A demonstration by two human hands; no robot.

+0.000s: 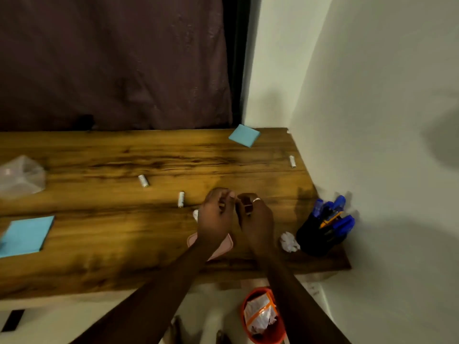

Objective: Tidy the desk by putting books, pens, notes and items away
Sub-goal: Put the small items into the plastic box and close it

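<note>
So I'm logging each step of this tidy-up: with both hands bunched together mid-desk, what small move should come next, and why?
Probably reach the left hand to the nearest battery. Three batteries lie loose on the desk, this one closest to that hand. What the right hand and left hand pinch between them is too small to tell.

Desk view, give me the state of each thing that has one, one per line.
Pen holder: upright, full of blue pens.
Waste bin: on the floor, holding wrappers.
Crumpled paper: balled up beside the pen holder.
Batteries: lying loose.
Left hand, right hand: together; contents unclear.
</note>
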